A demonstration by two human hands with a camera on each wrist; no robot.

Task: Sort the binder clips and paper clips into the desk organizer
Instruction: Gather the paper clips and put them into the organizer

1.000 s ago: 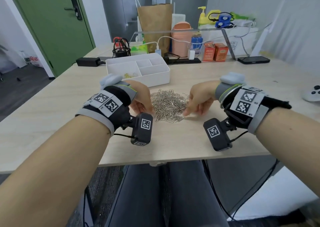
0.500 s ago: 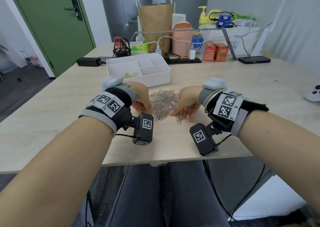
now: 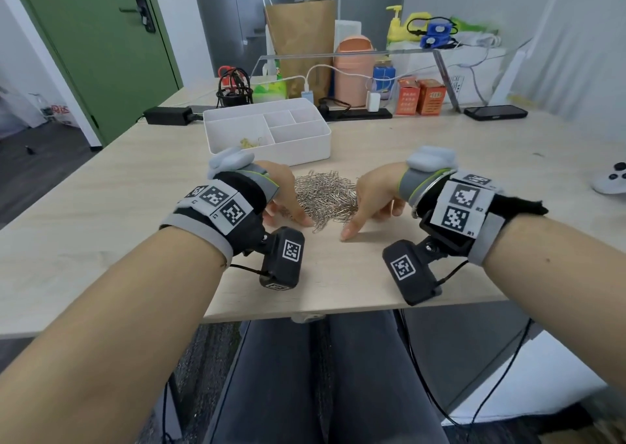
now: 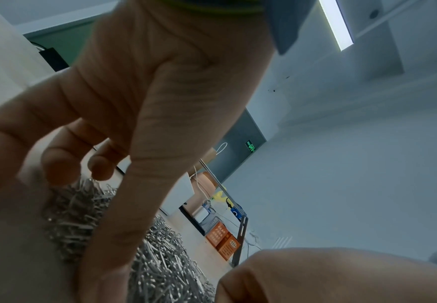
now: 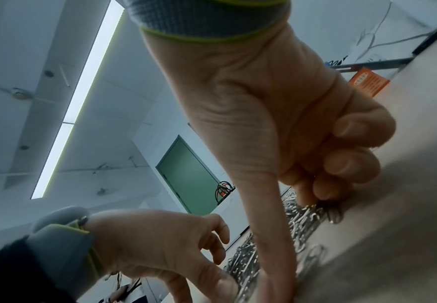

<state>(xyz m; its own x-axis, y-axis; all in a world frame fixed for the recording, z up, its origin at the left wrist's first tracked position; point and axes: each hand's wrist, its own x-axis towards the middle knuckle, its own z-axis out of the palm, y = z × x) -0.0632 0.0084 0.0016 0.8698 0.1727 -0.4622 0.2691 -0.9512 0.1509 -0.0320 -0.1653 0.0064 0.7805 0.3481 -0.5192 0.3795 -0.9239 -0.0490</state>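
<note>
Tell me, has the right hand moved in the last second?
Yes. The right hand slid left into the paper clip pile, then eased partly back; it ends slightly closer to the pile, while the white organizer stayed put.

Paper clips: silver wire, many, heaped in a loose flat pile on the table just in front of the organizer; a few strays lie at the near edge. Desk organizer: white rectangular tray, four open compartments; a few small gold-coloured clips in its large left compartment.
</note>
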